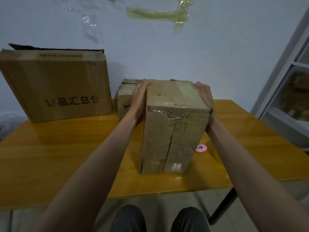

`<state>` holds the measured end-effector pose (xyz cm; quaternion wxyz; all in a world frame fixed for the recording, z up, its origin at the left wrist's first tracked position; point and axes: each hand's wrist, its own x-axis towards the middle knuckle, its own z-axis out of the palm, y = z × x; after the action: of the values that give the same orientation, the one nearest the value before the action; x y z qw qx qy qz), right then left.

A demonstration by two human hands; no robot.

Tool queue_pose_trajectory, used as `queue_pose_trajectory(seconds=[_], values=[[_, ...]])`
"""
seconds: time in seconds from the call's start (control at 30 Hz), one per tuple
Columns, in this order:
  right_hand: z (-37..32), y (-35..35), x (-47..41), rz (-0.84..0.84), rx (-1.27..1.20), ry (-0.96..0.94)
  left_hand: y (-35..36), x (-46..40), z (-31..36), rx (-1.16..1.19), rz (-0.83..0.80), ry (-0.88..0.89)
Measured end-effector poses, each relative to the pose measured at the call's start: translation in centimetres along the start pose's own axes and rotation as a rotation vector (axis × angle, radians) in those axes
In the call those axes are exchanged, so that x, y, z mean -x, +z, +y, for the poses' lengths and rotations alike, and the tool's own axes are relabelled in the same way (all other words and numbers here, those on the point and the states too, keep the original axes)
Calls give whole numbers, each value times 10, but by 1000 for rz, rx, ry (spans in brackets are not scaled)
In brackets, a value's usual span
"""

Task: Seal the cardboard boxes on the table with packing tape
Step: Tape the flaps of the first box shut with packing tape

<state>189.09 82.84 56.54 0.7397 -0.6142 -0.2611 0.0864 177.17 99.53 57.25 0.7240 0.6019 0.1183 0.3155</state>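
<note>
A tall, worn cardboard box (pixel 173 129) stands on end in the middle of the orange wooden table (pixel 66 156), with old tape on its top and front. My left hand (pixel 139 99) lies flat against its upper left side, fingers straight and reaching its top edge. My right hand (pixel 204 94) presses its upper right side, fingers over the top corner. A smaller box (pixel 125 97) sits behind it to the left. A large box with printed characters (pixel 56 86) stands at the back left. No tape roll is visible.
A small pink object (pixel 201 148) lies on the table just right of the tall box. Strips of tape hang on the wall (pixel 158 14) behind. A white shelf unit (pixel 291 97) stands at the right. My knees show below the table's front edge.
</note>
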Motion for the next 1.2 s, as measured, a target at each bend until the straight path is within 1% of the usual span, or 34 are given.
queue_pose_trajectory(seconds=[0.07, 0.1, 0.2, 0.27, 0.3, 0.4, 0.5, 0.57, 0.63, 0.7, 0.8, 0.9, 0.97, 1.03, 1.13, 1.2], values=[[0, 1, 16, -54, -95, -30, -2, 1, -4, -5, 80, 12], [-2, 2, 27, -70, -129, -16, -4, 2, -8, 12, 109, 32], [-1, 2, 47, -39, -314, 89, -4, 6, -19, -18, 273, 75], [-1, 3, 49, -10, -317, 144, -1, 9, -20, -77, 342, 77], [-2, 3, 52, -10, -298, 168, -2, 8, -20, -106, 339, 77], [10, -7, 50, 3, -260, 209, -9, 15, -16, -230, 269, 105], [28, -17, 60, -30, -119, 239, -29, 37, -26, -262, 71, 182], [44, -20, 72, -70, -82, 289, -34, 57, -31, -323, -101, 287], [57, -22, 81, -104, -54, 331, -33, 71, -27, -402, -212, 384], [59, -23, 86, -127, -77, 359, -27, 77, -15, -473, -244, 456], [47, -23, 83, -172, -135, 328, -24, 73, 4, -606, -260, 477], [23, -22, 72, -188, -243, 299, -24, 63, 19, -704, -186, 422], [9, -26, 63, -178, -218, 300, -31, 56, 25, -720, -107, 354], [1, -33, 55, -238, -129, 254, -45, 48, 27, -694, -25, 286], [0, -29, 55, -410, 143, 144, -69, 46, 28, -681, 78, 232], [5, -21, 60, -409, 253, 177, -80, 48, 31, -698, 133, 214]])
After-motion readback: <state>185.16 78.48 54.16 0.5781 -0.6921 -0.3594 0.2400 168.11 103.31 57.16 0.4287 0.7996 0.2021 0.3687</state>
